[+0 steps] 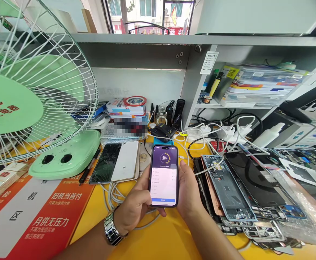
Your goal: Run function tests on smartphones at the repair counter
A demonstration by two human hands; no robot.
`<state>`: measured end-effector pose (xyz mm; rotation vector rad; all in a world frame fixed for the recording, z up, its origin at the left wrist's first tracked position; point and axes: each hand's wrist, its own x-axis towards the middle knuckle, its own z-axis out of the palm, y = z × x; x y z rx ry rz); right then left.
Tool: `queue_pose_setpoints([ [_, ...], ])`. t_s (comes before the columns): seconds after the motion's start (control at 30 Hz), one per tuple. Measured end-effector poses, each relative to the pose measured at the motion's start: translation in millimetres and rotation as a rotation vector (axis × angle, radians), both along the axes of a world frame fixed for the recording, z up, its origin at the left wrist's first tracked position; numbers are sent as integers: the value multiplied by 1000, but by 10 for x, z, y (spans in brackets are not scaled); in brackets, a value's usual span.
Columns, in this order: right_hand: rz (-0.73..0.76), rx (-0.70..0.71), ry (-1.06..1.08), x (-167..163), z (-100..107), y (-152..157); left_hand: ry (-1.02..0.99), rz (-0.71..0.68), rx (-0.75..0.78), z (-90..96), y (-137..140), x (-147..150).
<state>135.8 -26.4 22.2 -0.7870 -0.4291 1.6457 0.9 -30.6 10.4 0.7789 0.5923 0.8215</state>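
Observation:
A smartphone [163, 180] is held upright between both hands above the yellow tabletop, its lit screen turned toward me. The screen shows 48% inside a ring on purple, a pale list below, and a blue bar near the bottom. My left hand [136, 204], with a metal-band watch [114, 226] on the wrist, wraps the phone's left side; its thumb lies by the lower left corner. My right hand [188, 191] grips the right edge, thumb along the side, its other fingers mostly hidden behind the phone. Just beyond lie a white Mi phone [124, 160] and a cracked dark phone [105, 163].
A green fan [41, 97] stands at the left beside a cigarette box [5, 177]. Stacked phone frames [228, 187] fill the right side. White cables and chargers [228, 133] tangle behind them. A grey shelf [198, 83] with plastic cases [266, 85] spans the back.

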Motion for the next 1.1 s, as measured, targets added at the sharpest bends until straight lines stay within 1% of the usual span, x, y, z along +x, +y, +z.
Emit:
queue_pose_setpoints([
  [0.1, 45, 22, -5, 2, -26, 3, 3, 4, -9, -9, 3, -4],
  [0.3, 51, 26, -1, 6, -45, 2, 11, 2, -7, -2, 3, -2],
  [0.57, 43, 3, 9, 6, -57, 2, 24, -11, 18, 13, 0, -10],
  [0.7, 13, 17, -3, 6, -68, 3, 28, -11, 29, -10, -4, -5],
  [0.93, 14, 27, -3, -1, -41, -1, -2, -16, 15, -19, -3, -5],
  [1.1, 80, -13, 31, 2, -34, -14, -2, -9, 0, 7, 3, -1],
])
